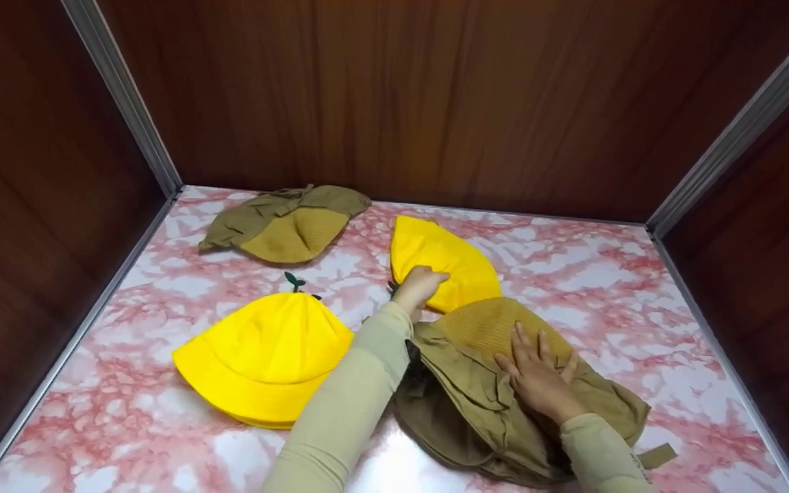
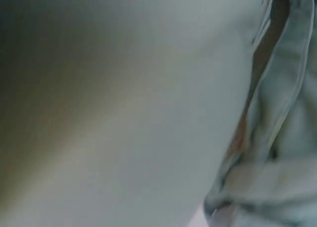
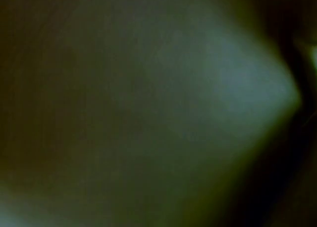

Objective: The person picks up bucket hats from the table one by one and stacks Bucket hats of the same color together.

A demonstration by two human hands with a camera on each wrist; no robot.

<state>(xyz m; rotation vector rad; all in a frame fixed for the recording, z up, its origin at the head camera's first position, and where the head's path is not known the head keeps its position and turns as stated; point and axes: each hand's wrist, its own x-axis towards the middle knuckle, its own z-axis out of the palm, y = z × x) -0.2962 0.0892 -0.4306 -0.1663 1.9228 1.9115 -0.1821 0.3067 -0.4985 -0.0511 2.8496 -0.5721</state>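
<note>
In the head view, my left hand (image 1: pixel 422 284) grips the folded yellow bucket hat (image 1: pixel 459 257), its fingers partly hidden from above. A dark green sprout trim peeks out beside that wrist. My right hand (image 1: pixel 544 373) lies with fingers spread on a large olive sun hat (image 1: pixel 614 390), which has a mesh panel (image 1: pixel 487 322), gathered folds and a strap. Left of my left forearm sits another yellow hat (image 1: pixel 271 349) with a green sprout on its crown. Folded olive fabric (image 2: pixel 292 103) shows at the right of the left wrist view; the right wrist view is a dark blur.
Toward the back left lies a smaller olive hat with a mesh panel (image 1: pixel 302 233). The pink and white marbled tabletop (image 1: pixel 114 383) is bounded by brown wood-grain panels (image 1: pixel 394 103) with grey metal edging at the corners.
</note>
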